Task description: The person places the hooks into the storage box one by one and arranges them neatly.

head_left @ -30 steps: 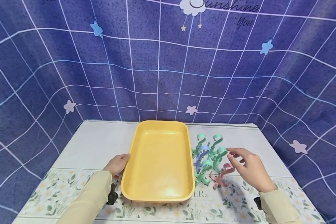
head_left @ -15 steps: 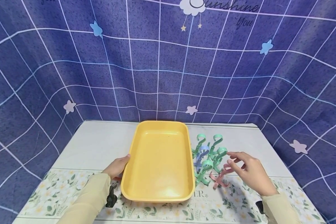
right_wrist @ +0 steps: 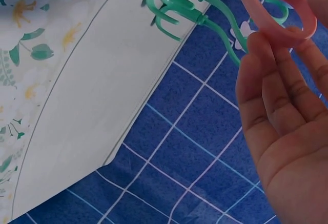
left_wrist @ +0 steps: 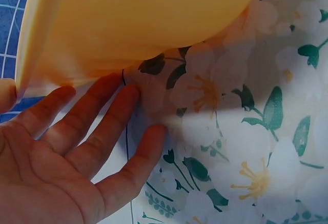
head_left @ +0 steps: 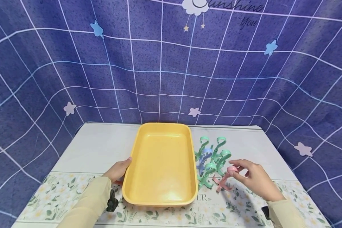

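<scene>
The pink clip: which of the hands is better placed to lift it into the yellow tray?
Right. The right hand already pinches the pink clip at its hook; the left hand rests against the yellow tray on its far side.

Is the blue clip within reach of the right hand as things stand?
Probably yes: the right hand pinches the pink clip, and the blue clip lies just beyond, though green clips crowd it.

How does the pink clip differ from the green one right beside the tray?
The pink clip is pinched at its hook by the right hand; the green clip lies untouched. The pink one lies farther from the yellow tray, the green one almost against it. Both share the same hooked shape and rest on the table.
</scene>
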Demonstrator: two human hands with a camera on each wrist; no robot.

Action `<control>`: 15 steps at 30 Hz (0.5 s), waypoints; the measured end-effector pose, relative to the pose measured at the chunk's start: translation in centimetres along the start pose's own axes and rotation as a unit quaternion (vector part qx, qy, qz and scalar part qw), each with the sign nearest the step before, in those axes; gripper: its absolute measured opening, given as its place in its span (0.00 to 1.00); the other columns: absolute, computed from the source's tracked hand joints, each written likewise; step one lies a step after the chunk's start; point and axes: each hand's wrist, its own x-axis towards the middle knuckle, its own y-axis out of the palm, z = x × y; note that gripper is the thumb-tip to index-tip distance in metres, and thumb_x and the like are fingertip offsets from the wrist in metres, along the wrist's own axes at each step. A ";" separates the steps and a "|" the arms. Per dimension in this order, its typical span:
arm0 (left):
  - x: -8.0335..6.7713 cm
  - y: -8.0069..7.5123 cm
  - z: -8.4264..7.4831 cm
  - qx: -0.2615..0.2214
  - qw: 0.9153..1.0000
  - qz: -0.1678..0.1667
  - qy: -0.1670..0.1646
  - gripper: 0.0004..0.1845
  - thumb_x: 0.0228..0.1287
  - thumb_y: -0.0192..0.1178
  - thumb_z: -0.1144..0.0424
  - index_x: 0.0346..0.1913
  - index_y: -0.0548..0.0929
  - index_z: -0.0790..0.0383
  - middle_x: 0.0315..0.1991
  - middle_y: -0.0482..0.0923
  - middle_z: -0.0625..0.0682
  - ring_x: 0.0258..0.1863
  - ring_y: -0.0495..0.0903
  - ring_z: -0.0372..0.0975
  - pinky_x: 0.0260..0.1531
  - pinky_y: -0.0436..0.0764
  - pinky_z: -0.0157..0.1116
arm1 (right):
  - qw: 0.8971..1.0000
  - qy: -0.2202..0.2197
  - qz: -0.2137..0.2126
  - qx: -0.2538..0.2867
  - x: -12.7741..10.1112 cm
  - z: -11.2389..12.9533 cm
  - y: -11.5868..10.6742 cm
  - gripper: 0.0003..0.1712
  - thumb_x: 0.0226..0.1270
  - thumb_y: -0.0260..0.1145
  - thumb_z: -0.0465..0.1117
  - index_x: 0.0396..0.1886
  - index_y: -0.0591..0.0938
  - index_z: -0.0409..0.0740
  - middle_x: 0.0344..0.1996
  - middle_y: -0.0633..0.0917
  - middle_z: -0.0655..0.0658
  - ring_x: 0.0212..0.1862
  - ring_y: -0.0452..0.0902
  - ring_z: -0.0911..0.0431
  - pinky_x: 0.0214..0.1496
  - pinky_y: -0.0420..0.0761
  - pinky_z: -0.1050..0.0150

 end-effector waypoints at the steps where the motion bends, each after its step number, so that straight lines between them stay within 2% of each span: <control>1: 0.0 0.0 0.0 -0.002 1.000 0.001 0.000 0.37 0.83 0.37 0.41 0.72 0.67 0.73 0.47 0.82 0.60 0.41 0.84 0.45 0.43 0.85 0.51 | 1.000 -0.001 0.002 0.000 0.0 0.0 0.0 0.19 0.66 0.75 0.42 0.55 0.86 0.44 0.38 0.85 0.57 0.38 0.78 0.64 0.35 0.78 0.65; 9: 0.0 0.0 0.0 0.007 1.000 -0.001 0.002 0.36 0.83 0.36 0.42 0.71 0.67 0.73 0.46 0.82 0.60 0.41 0.84 0.46 0.44 0.85 0.51 | 1.000 -0.007 0.003 -0.005 -0.1 -0.3 -0.3 0.16 0.65 0.75 0.41 0.52 0.87 0.46 0.40 0.87 0.54 0.38 0.80 0.61 0.34 0.79 0.65; 15: 0.0 0.0 0.0 0.004 1.000 -0.002 0.000 0.37 0.83 0.37 0.42 0.71 0.67 0.74 0.45 0.83 0.60 0.40 0.84 0.45 0.43 0.85 0.51 | 1.000 -0.005 0.002 0.004 0.0 -0.3 -0.4 0.11 0.69 0.72 0.41 0.50 0.88 0.47 0.41 0.88 0.53 0.36 0.79 0.66 0.34 0.79 0.66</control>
